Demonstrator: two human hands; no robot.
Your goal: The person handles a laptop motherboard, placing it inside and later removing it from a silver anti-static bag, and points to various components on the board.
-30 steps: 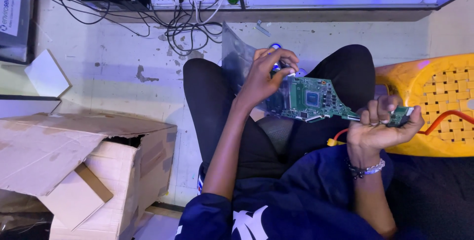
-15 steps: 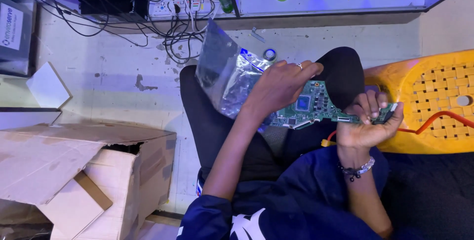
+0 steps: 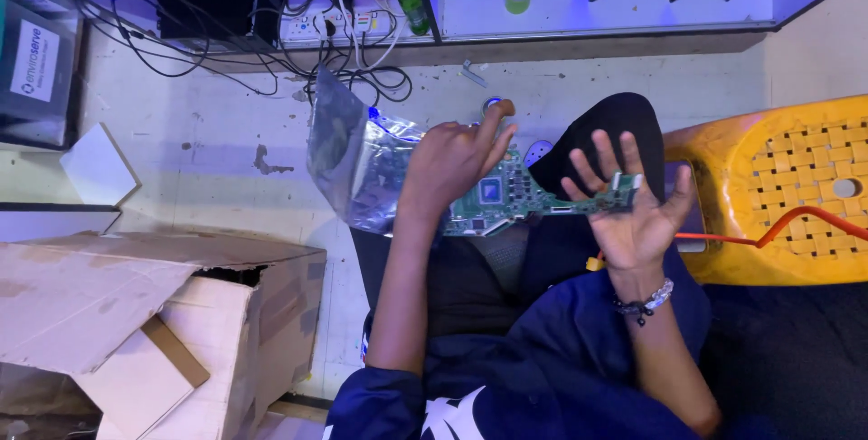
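Two hands are seen over the lap, both raised from forearms that come up from a dark blue top. The right hand (image 3: 633, 209) is held palm-up with the fingers spread and loose — the right end of a green circuit board (image 3: 533, 198) is cradled across the fingers rather than pinched, and a beaded bracelet (image 3: 649, 300) is worn at the wrist. The left hand (image 3: 457, 164) is laid over the left part of the board, fingers curled and pressed on it and on a silvery antistatic bag (image 3: 357, 164); one fingertip is lifted. One board and one bag are counted. The board is long, narrow and green, with a dark square chip near its middle — its left end is hidden in the crumpled bag. At the near left one open cardboard box (image 3: 136, 313) is seen; at the right, one yellow plastic stool (image 3: 796, 187) crossed by an orange cable (image 3: 796, 223). Farther off, tangled black cables (image 3: 353, 69) are spread on the floor.
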